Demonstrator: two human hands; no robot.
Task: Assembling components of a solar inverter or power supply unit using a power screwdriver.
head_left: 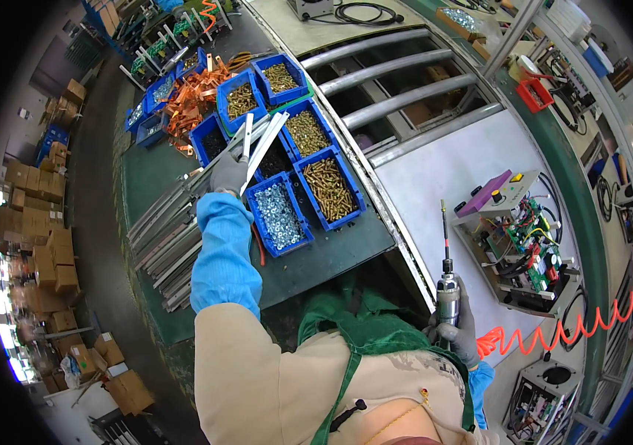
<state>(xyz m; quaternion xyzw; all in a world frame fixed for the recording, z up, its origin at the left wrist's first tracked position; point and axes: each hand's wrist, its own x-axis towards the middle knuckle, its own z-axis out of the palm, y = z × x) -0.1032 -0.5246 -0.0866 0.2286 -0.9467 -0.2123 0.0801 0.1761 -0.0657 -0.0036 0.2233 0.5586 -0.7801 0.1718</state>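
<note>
My left hand (229, 173), in a grey glove with a blue sleeve cover, is closed at the upper end of a pile of long metal strips (168, 248). A light metal strip (247, 135) sticks up from its fingers. Beside it, white strips (266, 148) lie slantwise over the blue bins. My right hand (462, 326), also gloved, is wrapped round a silver air screwdriver (447, 297). Its long thin bit points away from me. An orange coiled hose (539, 337) runs rightward from near that hand.
Blue bins hold silver washers (279, 215), brass-coloured screws (329, 189) and other fasteners. Copper pieces (194, 100) are heaped behind them. On the pale bench at right stands an opened device (520, 248) with circuit boards. Metal rollers (405, 96) lie beyond; another device (542, 400) is lower right.
</note>
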